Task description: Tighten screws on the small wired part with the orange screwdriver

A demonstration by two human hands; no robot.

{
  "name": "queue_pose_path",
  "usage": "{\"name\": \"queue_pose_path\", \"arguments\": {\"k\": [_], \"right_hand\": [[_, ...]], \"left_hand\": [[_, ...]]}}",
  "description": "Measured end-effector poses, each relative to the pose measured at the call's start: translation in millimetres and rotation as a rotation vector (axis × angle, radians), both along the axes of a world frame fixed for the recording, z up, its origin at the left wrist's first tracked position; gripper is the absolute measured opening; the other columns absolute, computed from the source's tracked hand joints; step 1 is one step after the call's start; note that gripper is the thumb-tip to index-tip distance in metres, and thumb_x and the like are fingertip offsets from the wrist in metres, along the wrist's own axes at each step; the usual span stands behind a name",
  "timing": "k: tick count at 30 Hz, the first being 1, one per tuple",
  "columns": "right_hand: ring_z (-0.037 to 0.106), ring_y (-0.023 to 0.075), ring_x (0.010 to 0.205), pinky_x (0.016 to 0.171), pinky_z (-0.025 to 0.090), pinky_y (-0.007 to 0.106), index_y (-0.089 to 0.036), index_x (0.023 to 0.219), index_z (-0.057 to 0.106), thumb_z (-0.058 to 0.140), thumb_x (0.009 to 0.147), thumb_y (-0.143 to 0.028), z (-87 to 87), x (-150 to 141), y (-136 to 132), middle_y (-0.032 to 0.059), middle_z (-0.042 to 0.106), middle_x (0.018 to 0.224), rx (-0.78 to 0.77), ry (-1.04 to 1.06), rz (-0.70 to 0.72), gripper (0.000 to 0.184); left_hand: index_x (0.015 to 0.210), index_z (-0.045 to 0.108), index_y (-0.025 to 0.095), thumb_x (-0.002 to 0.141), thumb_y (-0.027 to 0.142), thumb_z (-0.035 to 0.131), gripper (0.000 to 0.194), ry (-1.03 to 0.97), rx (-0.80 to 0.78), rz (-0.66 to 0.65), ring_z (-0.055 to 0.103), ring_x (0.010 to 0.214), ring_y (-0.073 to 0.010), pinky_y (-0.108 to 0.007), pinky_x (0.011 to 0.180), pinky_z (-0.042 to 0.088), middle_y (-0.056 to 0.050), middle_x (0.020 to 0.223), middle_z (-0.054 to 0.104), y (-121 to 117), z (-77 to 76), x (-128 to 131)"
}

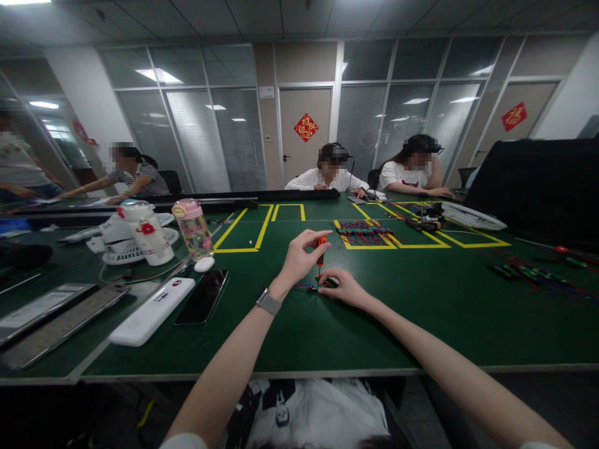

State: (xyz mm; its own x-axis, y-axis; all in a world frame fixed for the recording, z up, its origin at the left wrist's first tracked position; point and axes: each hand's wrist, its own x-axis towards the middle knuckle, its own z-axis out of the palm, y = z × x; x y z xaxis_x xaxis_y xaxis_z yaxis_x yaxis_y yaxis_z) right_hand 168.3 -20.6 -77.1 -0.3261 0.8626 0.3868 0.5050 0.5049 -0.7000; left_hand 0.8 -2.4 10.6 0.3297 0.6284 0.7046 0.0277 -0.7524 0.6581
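Note:
My left hand (303, 254) grips an upright screwdriver (321, 252) with an orange and black handle, thumb and fingers around it. Its thin shaft points down at a small wired part (315, 287) on the green table. Thin red and blue wires run from the left side of that part. My right hand (344, 288) pinches the part from the right and rests on the table; the fingers partly hide it, so its exact kind is unclear. Beyond my hands lies a dense pile of similar wired parts (364, 232) within a yellow-taped outline.
A phone (202, 297), a white power bank (153, 310), a pink-lidded bottle (193, 229) and a white bottle (148, 234) stand or lie on the left. More wired parts (538, 272) are on the right, near a black case (538, 187). Several people sit across the table.

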Motion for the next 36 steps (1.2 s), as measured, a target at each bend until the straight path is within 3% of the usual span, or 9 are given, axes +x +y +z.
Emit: {"name": "queue_pose_path", "arguments": {"k": [5, 9, 11, 15, 18, 23, 27, 31, 36], "right_hand": [[0.065, 0.024, 0.099, 0.091, 0.048, 0.037, -0.018, 0.08, 0.068, 0.072, 0.072, -0.024, -0.8, 0.0, 0.5, 0.0074, 0.071, 0.099, -0.007, -0.003, -0.008, 0.011], [0.065, 0.0239, 0.098, 0.09, 0.048, 0.037, -0.018, 0.079, 0.068, 0.072, 0.071, -0.024, 1.1, -0.7, -0.8, 0.0071, 0.072, 0.097, -0.011, 0.003, -0.008, 0.01], [0.065, 0.024, 0.097, 0.09, 0.048, 0.037, -0.019, 0.079, 0.068, 0.072, 0.071, -0.024, 2.3, -1.1, -1.5, 0.0071, 0.072, 0.096, -0.01, 0.007, -0.006, 0.01], [0.065, 0.0235, 0.097, 0.09, 0.048, 0.037, -0.019, 0.079, 0.069, 0.072, 0.07, -0.023, 2.7, -1.5, -1.8, 0.0076, 0.071, 0.1, -0.011, 0.011, -0.015, 0.01], [0.065, 0.0235, 0.097, 0.09, 0.048, 0.037, -0.019, 0.078, 0.069, 0.072, 0.07, -0.023, 1.7, -1.3, -1.0, 0.0078, 0.071, 0.101, -0.014, 0.006, -0.025, 0.01], [0.065, 0.0238, 0.098, 0.091, 0.047, 0.037, -0.018, 0.08, 0.069, 0.072, 0.07, -0.024, 0.6, -0.3, -0.1, 0.0084, 0.071, 0.1, -0.009, 0.011, -0.011, 0.011], [0.065, 0.0241, 0.098, 0.091, 0.047, 0.037, -0.018, 0.08, 0.069, 0.072, 0.071, -0.025, 0.2, 0.5, 0.2, 0.0086, 0.071, 0.099, -0.011, 0.016, -0.004, 0.012], [0.064, 0.0242, 0.099, 0.092, 0.047, 0.038, -0.018, 0.081, 0.069, 0.072, 0.071, -0.026, -2.3, 1.1, 2.0, 0.0077, 0.071, 0.097, -0.034, 0.046, 0.008, 0.014], [0.065, 0.0234, 0.096, 0.091, 0.048, 0.039, -0.017, 0.091, 0.07, 0.073, 0.07, -0.03, -5.2, 1.2, 4.5, 0.0068, 0.071, 0.098, -0.099, 0.109, 0.003, 0.025]], "left_hand": [[0.119, 0.064, 0.018, 0.087, 0.018, 0.052, 0.034, -0.035, -0.116, -0.125, 0.062, 0.101, -0.0182, -0.028, 0.083, 0.053, -0.01, 0.115, 0.065, 0.4, 0.8, -0.2], [0.124, 0.06, 0.017, 0.086, 0.021, 0.054, 0.038, -0.062, -0.194, -0.188, 0.066, 0.093, -0.0183, -0.03, 0.078, 0.055, -0.011, 0.114, 0.066, 3.2, -2.2, 1.6], [0.119, 0.063, 0.019, 0.085, 0.023, 0.059, 0.035, -0.032, -0.114, -0.104, 0.065, 0.09, -0.0169, -0.028, 0.076, 0.055, -0.009, 0.109, 0.067, 3.1, -2.5, 1.6], [0.101, 0.071, 0.022, 0.078, 0.028, 0.07, 0.024, 0.08, 0.182, 0.232, 0.059, 0.083, -0.0151, -0.028, 0.077, 0.051, -0.004, 0.09, 0.059, -0.3, -0.4, -1.7], [0.1, 0.071, 0.022, 0.085, 0.032, 0.062, 0.02, 0.146, 0.306, 0.35, 0.055, 0.086, -0.016, -0.031, 0.083, 0.048, -0.004, 0.09, 0.054, -3.1, 1.6, -4.1], [0.118, 0.063, 0.022, 0.094, 0.016, 0.041, 0.033, 0.093, 0.196, 0.15, 0.056, 0.109, -0.0174, -0.032, 0.098, 0.044, -0.007, 0.116, 0.058, -1.0, 1.0, -2.3], [0.123, 0.06, 0.021, 0.091, 0.017, 0.047, 0.034, 0.018, 0.005, -0.045, 0.064, 0.097, -0.0162, -0.028, 0.083, 0.053, -0.008, 0.115, 0.063, 1.8, -1.7, 1.8], [0.115, 0.065, 0.02, 0.087, 0.02, 0.056, 0.03, 0.018, 0.014, -0.016, 0.064, 0.093, -0.0156, -0.025, 0.078, 0.054, -0.007, 0.108, 0.065, -0.2, -1.9, 3.4], [0.115, 0.065, 0.021, 0.087, 0.02, 0.056, 0.03, 0.019, 0.028, -0.002, 0.064, 0.092, -0.0147, -0.024, 0.078, 0.054, -0.006, 0.107, 0.064, 1.7, -3.6, 3.2]]}}
